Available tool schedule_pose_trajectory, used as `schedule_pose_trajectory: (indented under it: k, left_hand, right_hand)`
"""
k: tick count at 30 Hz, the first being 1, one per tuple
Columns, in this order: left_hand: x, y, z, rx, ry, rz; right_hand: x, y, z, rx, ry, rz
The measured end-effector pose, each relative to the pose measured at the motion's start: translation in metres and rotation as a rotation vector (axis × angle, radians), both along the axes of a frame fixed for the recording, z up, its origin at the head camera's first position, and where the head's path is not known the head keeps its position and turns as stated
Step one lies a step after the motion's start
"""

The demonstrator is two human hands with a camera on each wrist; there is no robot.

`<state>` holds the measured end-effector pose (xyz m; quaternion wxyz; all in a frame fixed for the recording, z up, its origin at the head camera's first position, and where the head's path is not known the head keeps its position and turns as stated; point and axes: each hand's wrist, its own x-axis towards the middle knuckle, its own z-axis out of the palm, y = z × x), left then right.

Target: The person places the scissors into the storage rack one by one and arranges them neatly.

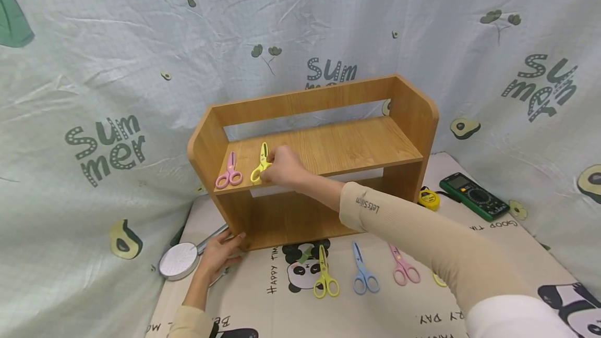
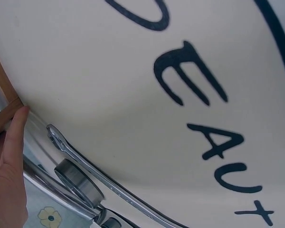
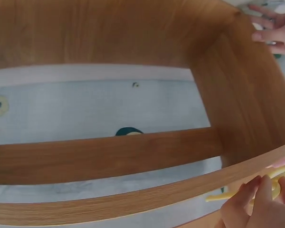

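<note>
On the upper board of a two-tier wooden shelf (image 1: 347, 145), my right hand (image 1: 285, 167) pinches the handle of a pair of yellow scissors (image 1: 263, 156). The right wrist view also shows these yellow scissors (image 3: 275, 176) at my fingertips. Pink scissors (image 1: 230, 173) lie to their left on the same board, handles toward the front. My left hand (image 1: 219, 255) rests its extended fingers against the shelf's lower left corner. In the left wrist view, the fingertips of that left hand (image 2: 10, 166) touch the wooden edge (image 2: 9, 111).
Before the shelf lie yellow scissors (image 1: 324, 278), blue scissors (image 1: 362, 273) and pink scissors (image 1: 401, 267); another yellow handle (image 1: 439, 279) shows partly behind my right sleeve. A round white-faced object (image 1: 179, 261) and a metal wrench (image 2: 111, 180) lie left. A tape measure (image 1: 429, 198) and multimeter (image 1: 474, 195) lie right.
</note>
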<state>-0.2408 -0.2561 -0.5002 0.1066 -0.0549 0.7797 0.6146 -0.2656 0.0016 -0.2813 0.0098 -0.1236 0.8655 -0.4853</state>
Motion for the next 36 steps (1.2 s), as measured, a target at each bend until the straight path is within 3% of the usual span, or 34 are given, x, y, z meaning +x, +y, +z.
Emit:
schedule_pose_trajectory:
  k: [6,16,28,36]
  left_hand:
    - [0.001,0.000,0.003,0.006,0.019,0.001]
    - [-0.003,-0.001,0.006,0.018,0.035,-0.007]
    - [-0.001,-0.001,0.002,0.006,0.023,0.015]
    - [-0.001,-0.001,-0.002,0.004,0.036,0.003]
  right_hand:
    - [-0.011,0.000,0.001,0.084,0.006,-0.020]
    - [-0.025,-0.002,0.009,0.266,0.032,0.019]
    - [-0.027,-0.011,0.023,0.354,-0.056,0.021]
    - [-0.027,-0.011,0.023,0.416,-0.014,0.017]
